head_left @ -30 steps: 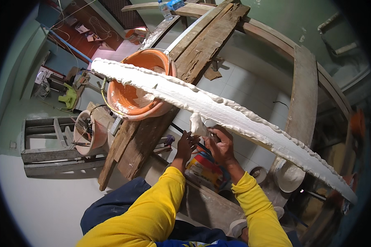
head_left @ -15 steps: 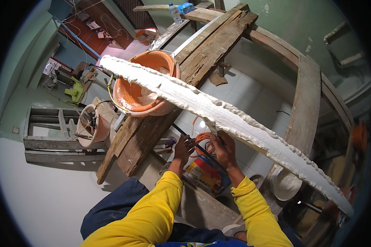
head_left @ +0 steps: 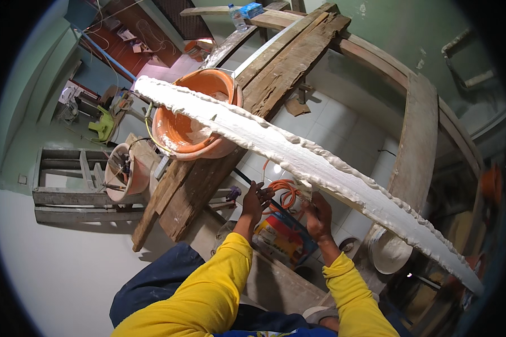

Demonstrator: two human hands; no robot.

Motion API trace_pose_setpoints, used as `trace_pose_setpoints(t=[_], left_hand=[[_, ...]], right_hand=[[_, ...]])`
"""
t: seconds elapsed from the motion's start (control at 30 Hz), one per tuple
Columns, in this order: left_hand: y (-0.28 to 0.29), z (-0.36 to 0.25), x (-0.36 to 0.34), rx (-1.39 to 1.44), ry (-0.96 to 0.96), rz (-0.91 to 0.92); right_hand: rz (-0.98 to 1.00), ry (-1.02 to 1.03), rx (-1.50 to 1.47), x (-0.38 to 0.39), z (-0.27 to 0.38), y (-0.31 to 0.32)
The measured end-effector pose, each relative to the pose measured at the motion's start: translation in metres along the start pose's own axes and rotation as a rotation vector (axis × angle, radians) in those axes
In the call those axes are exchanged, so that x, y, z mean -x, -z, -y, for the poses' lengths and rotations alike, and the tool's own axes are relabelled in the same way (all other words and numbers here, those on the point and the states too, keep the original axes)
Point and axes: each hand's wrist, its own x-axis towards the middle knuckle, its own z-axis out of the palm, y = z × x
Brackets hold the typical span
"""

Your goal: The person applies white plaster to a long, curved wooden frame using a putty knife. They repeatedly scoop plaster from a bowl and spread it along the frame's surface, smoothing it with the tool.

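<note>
A long board (head_left: pixel 298 160) thick with wet white plaster slants across the view, from over an orange bucket (head_left: pixel 168 132) at the upper left to the lower right. Its edges are ragged with plaster lumps. My right hand (head_left: pixel 319 218) is closed just below the board's near edge. A whitish, plaster-smeared piece (head_left: pixel 305 189) shows at its fingertips; its kind cannot be made out. My left hand (head_left: pixel 254 201) is held up left of it, fingers apart, holding nothing visible.
Rough wooden planks (head_left: pixel 289 70) lie under the bucket. A second bucket (head_left: pixel 118 174) with tools stands left, beside a grey wooden frame (head_left: pixel 84 194). Below my hands are an orange coiled hose (head_left: pixel 284 194) and a colourful tub (head_left: pixel 281 238). A white-filled pail (head_left: pixel 389 253) stands right.
My right hand has moved right and slightly down along the board's near edge, with the whitish piece at its fingertips. My left hand has shifted slightly right.
</note>
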Motion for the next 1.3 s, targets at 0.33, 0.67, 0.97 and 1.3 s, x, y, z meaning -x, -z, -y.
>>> trace_pose_setpoints(t=[0.33,0.67,0.97,1.3], left_hand=[[0.010,-0.008,0.004,0.026,-0.022,-0.016],[0.016,-0.011,-0.003,0.044,-0.035,-0.002],[0.007,-0.009,-0.004,0.022,-0.012,-0.006],[-0.006,-0.005,0.003,0.035,-0.023,-0.010]], right_hand=[[0.136,-0.188,-0.111,-0.054,-0.004,-0.057],[0.069,0.039,0.088,-0.047,-0.011,-0.065],[-0.055,-0.144,0.012,-0.020,0.010,-0.008],[-0.017,0.183,0.204,-0.002,0.005,-0.030]])
